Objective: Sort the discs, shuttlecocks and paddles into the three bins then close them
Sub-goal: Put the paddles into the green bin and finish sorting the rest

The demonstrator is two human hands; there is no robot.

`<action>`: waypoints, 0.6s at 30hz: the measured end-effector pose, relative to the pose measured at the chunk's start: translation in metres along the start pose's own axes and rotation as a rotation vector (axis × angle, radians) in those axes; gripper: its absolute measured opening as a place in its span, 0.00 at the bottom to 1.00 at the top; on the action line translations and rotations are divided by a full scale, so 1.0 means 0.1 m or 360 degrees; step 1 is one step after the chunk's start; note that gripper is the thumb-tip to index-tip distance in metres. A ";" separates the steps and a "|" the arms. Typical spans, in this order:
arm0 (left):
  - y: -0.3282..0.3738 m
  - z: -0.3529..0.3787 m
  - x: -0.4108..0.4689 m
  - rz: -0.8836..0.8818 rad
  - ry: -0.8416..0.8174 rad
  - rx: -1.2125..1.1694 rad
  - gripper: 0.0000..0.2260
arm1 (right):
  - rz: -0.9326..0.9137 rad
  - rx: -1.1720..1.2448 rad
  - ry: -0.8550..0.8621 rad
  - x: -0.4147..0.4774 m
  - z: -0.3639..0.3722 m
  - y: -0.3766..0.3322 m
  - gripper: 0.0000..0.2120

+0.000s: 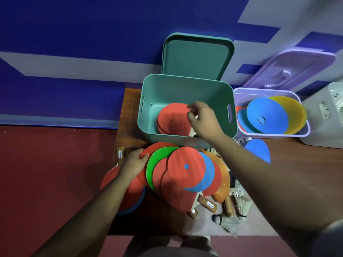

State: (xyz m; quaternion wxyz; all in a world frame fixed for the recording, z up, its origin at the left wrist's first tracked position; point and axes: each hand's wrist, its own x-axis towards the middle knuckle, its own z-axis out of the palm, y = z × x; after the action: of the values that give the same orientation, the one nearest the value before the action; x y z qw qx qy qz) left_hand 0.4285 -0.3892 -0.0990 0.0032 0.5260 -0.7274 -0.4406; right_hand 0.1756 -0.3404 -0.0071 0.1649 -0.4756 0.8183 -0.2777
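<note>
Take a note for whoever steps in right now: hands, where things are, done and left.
Left hand grips a red round piece at the edge of the pile. Right hand, curled, is over the green bin; whether it holds anything is unclear.
Done: red rounds in green bin, discs in lavender bin.
Left: the pile, loose shuttlecocks on the table, green lid and lavender lid off.

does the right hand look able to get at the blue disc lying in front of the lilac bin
Probably yes. The blue disc lies uncovered on the table just right of the forearm; the right hand, over the green bin, would only need to swing back and right.
</note>
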 end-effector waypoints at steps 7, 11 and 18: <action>0.08 -0.04 -0.12 0.0120 -0.0017 -0.0141 0.06 | -0.0362 -0.0311 0.0299 -1.05 0.07 -0.17 0.04; 0.04 -0.03 -0.18 0.0112 -0.0005 -0.0214 0.07 | -0.0549 -0.0301 0.0104 -1.35 0.18 -0.08 0.07; -0.02 -0.06 -0.34 0.0085 0.0099 -0.0205 0.09 | 0.0786 -0.0423 -0.0377 -1.35 0.53 0.67 0.31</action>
State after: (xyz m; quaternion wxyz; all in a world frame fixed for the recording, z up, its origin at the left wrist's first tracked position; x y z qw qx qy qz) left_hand 0.4479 -0.3665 -0.0811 0.0713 0.5184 -0.7109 -0.4698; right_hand 0.2245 -0.2118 -0.0891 0.2580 -0.3088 0.9134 -0.0622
